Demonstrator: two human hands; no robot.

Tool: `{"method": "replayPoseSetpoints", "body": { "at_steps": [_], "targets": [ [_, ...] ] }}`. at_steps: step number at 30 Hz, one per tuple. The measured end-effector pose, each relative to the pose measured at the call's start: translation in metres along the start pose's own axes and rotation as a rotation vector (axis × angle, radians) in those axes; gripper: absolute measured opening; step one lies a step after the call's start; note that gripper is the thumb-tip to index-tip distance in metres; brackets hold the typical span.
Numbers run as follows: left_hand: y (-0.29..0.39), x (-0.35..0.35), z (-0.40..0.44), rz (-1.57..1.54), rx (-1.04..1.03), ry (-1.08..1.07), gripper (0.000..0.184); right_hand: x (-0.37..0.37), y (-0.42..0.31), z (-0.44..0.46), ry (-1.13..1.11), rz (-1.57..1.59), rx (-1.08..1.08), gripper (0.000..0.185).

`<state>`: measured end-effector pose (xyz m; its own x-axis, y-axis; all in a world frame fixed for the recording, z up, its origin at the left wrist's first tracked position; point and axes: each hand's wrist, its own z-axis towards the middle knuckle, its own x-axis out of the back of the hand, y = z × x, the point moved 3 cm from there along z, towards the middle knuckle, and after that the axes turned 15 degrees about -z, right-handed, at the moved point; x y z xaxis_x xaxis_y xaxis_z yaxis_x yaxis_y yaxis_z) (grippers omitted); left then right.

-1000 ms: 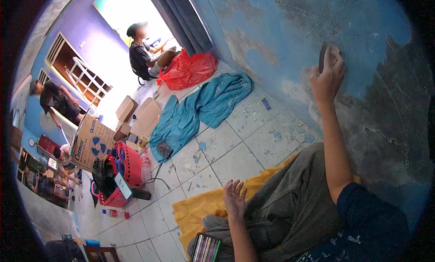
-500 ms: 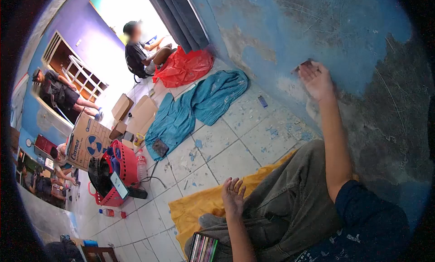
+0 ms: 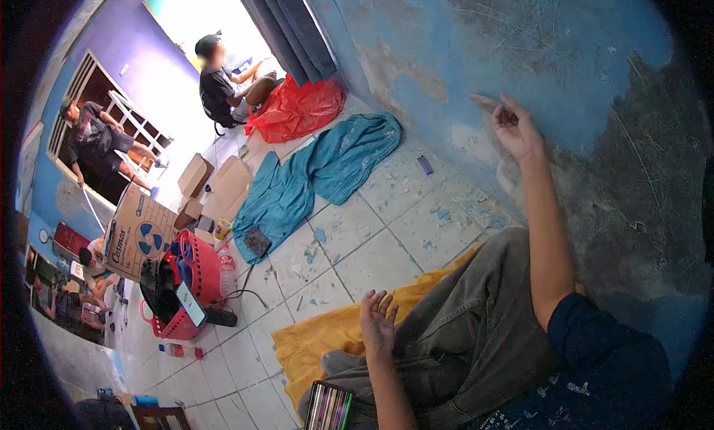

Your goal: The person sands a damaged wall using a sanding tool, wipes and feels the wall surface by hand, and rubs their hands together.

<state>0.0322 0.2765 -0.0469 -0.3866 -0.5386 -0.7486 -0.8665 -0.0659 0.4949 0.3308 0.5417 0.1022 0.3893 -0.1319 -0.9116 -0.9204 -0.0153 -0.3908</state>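
Observation:
My right hand (image 3: pixel 518 135) is raised against the blue wall (image 3: pixel 550 81) with its paint worn to bare grey patches. Its fingers are bent around a thin, flat brownish piece (image 3: pixel 485 101), whose exact kind I cannot make out. My left hand (image 3: pixel 379 324) rests palm up above my lap, fingers loosely curled and apart, holding nothing. Under my legs lies a yellow cloth (image 3: pixel 305 348). A dark-edged object with coloured stripes (image 3: pixel 329 408) shows by my left forearm. Paint flakes (image 3: pixel 444 215) litter the tiles below the wall.
A teal cloth (image 3: pixel 286 199) with a dark block (image 3: pixel 257 242) spreads ahead. To the left stand a red basket (image 3: pixel 204 270), a phone (image 3: pixel 191 304), a bottle (image 3: pixel 180 350) and a cardboard box (image 3: pixel 137 233). A small blue object (image 3: pixel 425 165) lies near the wall. Other people sit and stand farther off.
My right hand has turned from an open palm to bent fingers, and the flat piece now points left. My left hand stays nearly still. The standing person at far left has shifted posture.

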Motion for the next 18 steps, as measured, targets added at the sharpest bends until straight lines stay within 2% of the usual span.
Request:
{"method": "replayPoseSetpoints", "body": {
  "at_steps": [1,3,4,6,9,13,16,18],
  "targets": [
    [0.000,-0.001,-0.001,-0.002,0.000,0.002,0.034,0.002,0.002,0.003,0.000,-0.002,-0.002,0.018],
    [0.000,-0.002,-0.002,0.028,-0.018,0.001,0.034,0.011,0.006,0.015,0.021,-0.232,0.165,0.016],
    [-0.001,0.000,-0.002,0.027,-0.017,0.002,0.034,0.016,0.010,0.019,0.022,-0.233,0.164,0.016],
    [-0.001,0.001,-0.001,0.114,-0.026,-0.052,0.045,0.022,0.013,0.022,0.176,-0.084,0.190,0.013],
    [-0.001,-0.001,-0.001,0.027,-0.022,-0.021,0.034,0.023,0.010,0.019,0.159,-0.176,0.210,0.009],
    [-0.003,0.001,0.000,0.028,-0.009,-0.025,0.031,0.025,0.013,0.020,0.176,-0.098,0.051,0.014],
    [-0.003,0.000,-0.002,0.025,-0.008,-0.030,0.031,0.019,0.007,0.013,0.083,-0.115,-0.042,0.021],
    [-0.002,0.000,-0.001,0.035,-0.003,0.011,0.031,0.004,-0.014,-0.001,-0.071,-0.083,0.107,0.025]
  ]
}}
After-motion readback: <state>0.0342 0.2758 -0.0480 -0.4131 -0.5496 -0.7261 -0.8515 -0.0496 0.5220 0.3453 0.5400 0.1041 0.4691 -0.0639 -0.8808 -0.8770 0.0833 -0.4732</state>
